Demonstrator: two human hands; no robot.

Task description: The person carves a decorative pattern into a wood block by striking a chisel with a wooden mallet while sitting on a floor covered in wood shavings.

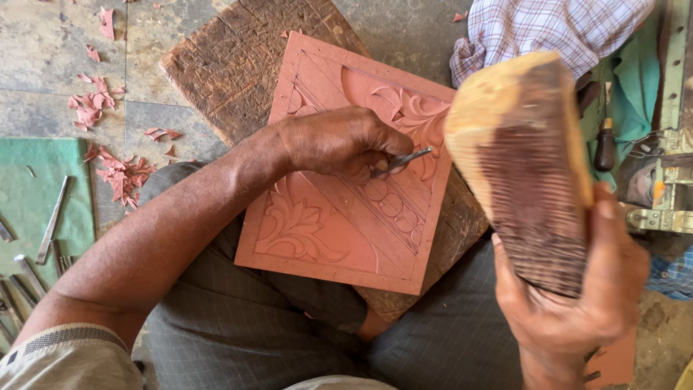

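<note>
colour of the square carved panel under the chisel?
Reddish-pink terracotta tone all over the square carved panel, with leaf and circle relief. Head view, the only one, shows it.

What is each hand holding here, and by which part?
Left hand grips a metal chisel by its upper shaft; right hand holds a wooden mallet by its lower end.
</note>
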